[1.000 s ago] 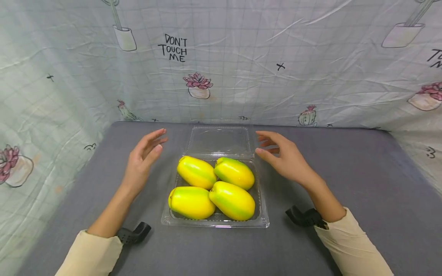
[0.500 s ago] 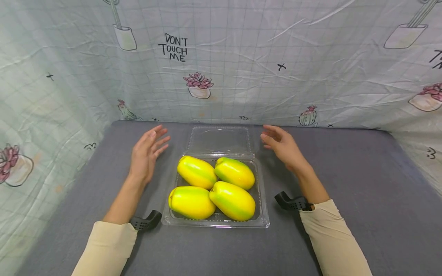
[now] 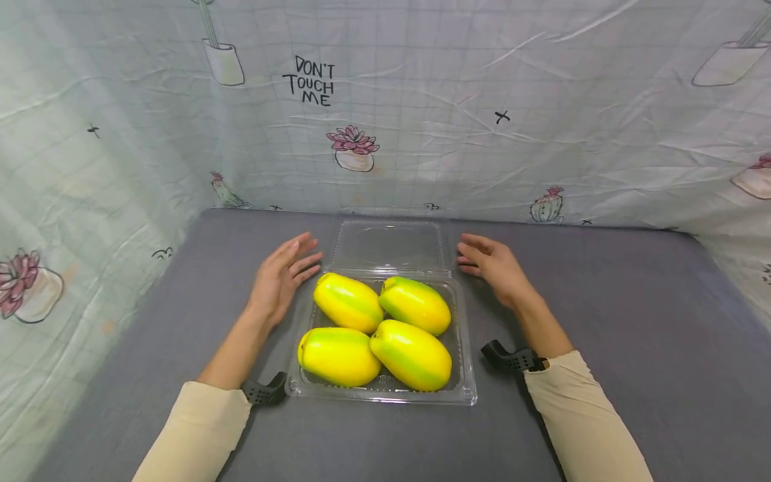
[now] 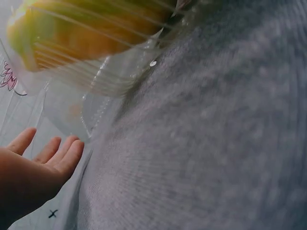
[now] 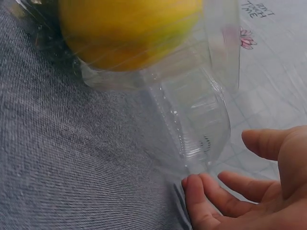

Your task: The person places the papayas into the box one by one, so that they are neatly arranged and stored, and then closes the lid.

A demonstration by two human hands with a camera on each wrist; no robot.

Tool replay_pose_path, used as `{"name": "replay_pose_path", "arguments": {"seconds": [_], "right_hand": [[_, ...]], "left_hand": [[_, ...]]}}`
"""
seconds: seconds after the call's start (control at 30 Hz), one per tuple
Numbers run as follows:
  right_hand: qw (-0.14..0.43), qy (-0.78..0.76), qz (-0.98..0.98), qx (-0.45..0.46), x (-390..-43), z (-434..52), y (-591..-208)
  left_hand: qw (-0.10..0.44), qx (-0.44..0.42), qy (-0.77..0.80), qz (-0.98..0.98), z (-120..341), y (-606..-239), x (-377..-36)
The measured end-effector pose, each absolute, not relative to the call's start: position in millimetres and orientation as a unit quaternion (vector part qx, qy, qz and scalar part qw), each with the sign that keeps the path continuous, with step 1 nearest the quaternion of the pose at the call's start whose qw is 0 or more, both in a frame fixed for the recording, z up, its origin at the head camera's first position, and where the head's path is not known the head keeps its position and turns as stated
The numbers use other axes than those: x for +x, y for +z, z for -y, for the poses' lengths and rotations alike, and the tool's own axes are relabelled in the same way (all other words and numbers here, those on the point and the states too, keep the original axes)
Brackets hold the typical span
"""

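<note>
On the grey cloth-covered table [image 3: 602, 321], a clear plastic clamshell box [image 3: 464, 375] is set with its transparent hinged lid [image 3: 388, 244] laid open toward the back. Four yellow-green oval fruits [image 3: 355, 301] are packed inside it. The left hand [image 3: 280, 278] is held just beside the lid's left edge, fingers straight and relaxed, nothing gripped. The right hand [image 3: 490, 264] is placed at the lid's right edge, fingers loosely extended, nothing held. "DON'T TOUCH ME" is printed on the pale checked backdrop sheet [image 3: 542, 100].
</note>
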State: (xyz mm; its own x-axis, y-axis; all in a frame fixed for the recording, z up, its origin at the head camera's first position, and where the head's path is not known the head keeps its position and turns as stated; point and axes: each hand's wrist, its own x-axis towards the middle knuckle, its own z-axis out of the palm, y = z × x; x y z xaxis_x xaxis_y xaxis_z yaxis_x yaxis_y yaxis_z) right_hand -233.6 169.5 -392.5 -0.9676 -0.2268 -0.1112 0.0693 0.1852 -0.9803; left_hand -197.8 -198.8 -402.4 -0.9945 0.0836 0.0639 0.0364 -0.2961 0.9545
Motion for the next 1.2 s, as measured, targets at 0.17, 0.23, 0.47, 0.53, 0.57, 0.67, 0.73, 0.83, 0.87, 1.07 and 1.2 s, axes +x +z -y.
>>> {"name": "replay_pose_path", "arguments": {"seconds": [0.17,0.23,0.47,0.53,0.57,0.67,0.73,0.83,0.87,1.07,1.2], "right_hand": [[0.119,-0.644,-0.754,-0.06,-234.0,-163.4,-394.9],[0.121,-0.643,-0.754,-0.064,-233.9,-161.8,-395.5],[0.111,-0.638,-0.759,-0.064,-233.9,-158.0,-390.5],[0.109,-0.64,-0.758,-0.062,-233.9,-157.1,-389.0],[0.108,-0.64,-0.758,-0.061,-233.8,-157.0,-388.4],[0.108,-0.641,-0.757,-0.059,-232.7,-157.1,-387.1],[0.108,-0.641,-0.758,-0.059,-231.6,-157.3,-386.2],[0.108,-0.641,-0.758,-0.06,-230.1,-157.8,-385.0],[0.108,-0.641,-0.757,-0.06,-229.6,-157.9,-384.5],[0.107,-0.64,-0.758,-0.064,-227.6,-159.4,-381.8],[0.108,-0.641,-0.757,-0.065,-225.9,-161.0,-379.9]], "left_hand": [[0.025,0.06,0.798,-0.599,198.6,-402.5,-197.4],[0.028,0.063,0.8,-0.596,198.7,-402.2,-197.4],[0.035,0.081,0.796,-0.599,198.2,-400.4,-198.5],[0.037,0.087,0.795,-0.6,198.3,-399.9,-198.7],[0.038,0.088,0.795,-0.599,198.3,-399.5,-198.8],[0.04,0.094,0.797,-0.596,198.2,-398.5,-198.3],[0.041,0.098,0.798,-0.593,197.9,-397.8,-198.1],[0.04,0.104,0.799,-0.59,197.6,-397.0,-197.3],[0.04,0.105,0.8,-0.589,197.5,-396.8,-197.1],[0.043,0.114,0.802,-0.584,196.9,-395.6,-195.6],[0.046,0.126,0.802,-0.581,197.4,-394.1,-195.1]]}}
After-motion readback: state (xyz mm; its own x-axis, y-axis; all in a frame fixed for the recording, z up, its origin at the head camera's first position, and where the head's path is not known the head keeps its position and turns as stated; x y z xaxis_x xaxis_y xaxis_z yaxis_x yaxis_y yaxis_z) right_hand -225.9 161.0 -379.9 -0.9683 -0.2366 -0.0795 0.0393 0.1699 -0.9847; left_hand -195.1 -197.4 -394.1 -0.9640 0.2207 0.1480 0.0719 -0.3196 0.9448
